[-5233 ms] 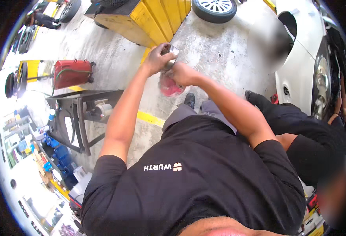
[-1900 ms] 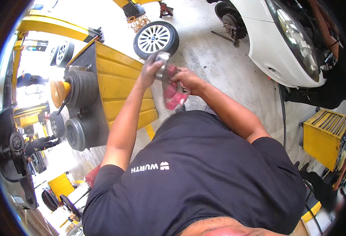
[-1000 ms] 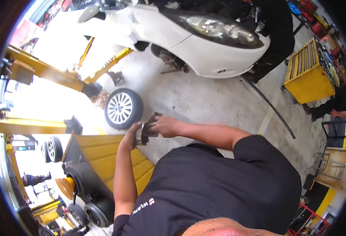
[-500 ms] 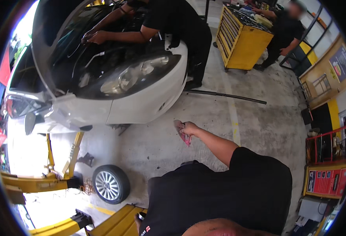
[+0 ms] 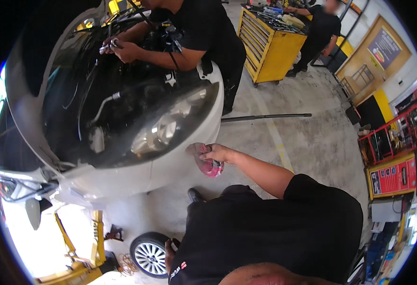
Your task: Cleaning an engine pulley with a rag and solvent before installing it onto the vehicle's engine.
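My right hand (image 5: 216, 153) grips a crumpled red, grime-stained rag (image 5: 208, 167) in front of the white car's bumper (image 5: 168, 168), near its headlight (image 5: 163, 130). My left hand (image 5: 169, 254) hangs low at my left side, mostly hidden by my body, its fingers round a dark object that I cannot make out. The car's open engine bay (image 5: 99, 99) fills the upper left. A co-worker in black (image 5: 210, 26) leans over it, both hands (image 5: 125, 51) on a small shiny part.
A yellow tool cabinet (image 5: 265, 54) stands behind, with another co-worker (image 5: 320, 31) beside it. A long dark bar (image 5: 275, 116) lies on the floor. A loose wheel (image 5: 149, 255) and yellow lift (image 5: 99, 237) are at lower left; a red rack (image 5: 388, 128) is at right.
My hands, together a second ago, are now apart, the left lowered to my side. The view has swung to the car, which is now nearer, with the rag close to its bumper.
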